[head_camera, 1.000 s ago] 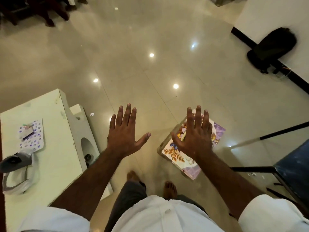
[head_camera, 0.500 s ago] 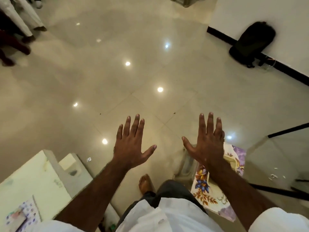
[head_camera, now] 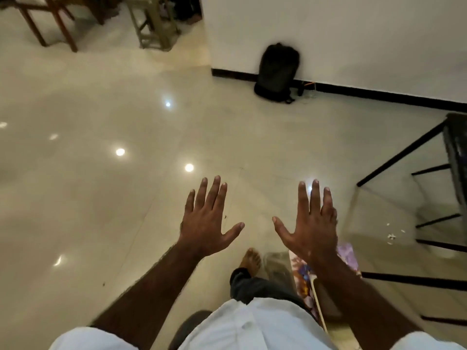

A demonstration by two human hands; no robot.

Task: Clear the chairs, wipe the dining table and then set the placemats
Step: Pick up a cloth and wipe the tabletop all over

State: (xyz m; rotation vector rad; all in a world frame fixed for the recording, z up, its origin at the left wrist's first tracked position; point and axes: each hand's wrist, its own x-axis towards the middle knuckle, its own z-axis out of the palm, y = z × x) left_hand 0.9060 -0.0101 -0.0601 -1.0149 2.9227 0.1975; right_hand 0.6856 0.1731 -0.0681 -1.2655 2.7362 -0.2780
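Note:
My left hand (head_camera: 207,221) and my right hand (head_camera: 310,223) are stretched out in front of me, palms down, fingers spread, holding nothing. Below my right forearm a floral-patterned flat item (head_camera: 350,256), possibly a placemat, lies on a low transparent surface, mostly hidden by my arm. A glass table with black metal legs (head_camera: 401,155) stands at the right, small white crumbs on its top. Wooden chairs (head_camera: 55,18) stand at the far top left.
A black backpack (head_camera: 278,69) leans against the white wall with its dark skirting. A pale green stool (head_camera: 154,24) stands near the chairs. Glossy cream floor tiles (head_camera: 101,185) spread ahead and to the left. My bare foot (head_camera: 250,260) is on the floor.
The view has swung right and upward. The pale green table at the lower left has left the frame; the backpack, wall and far chairs have come in. Both hands stay spread and empty.

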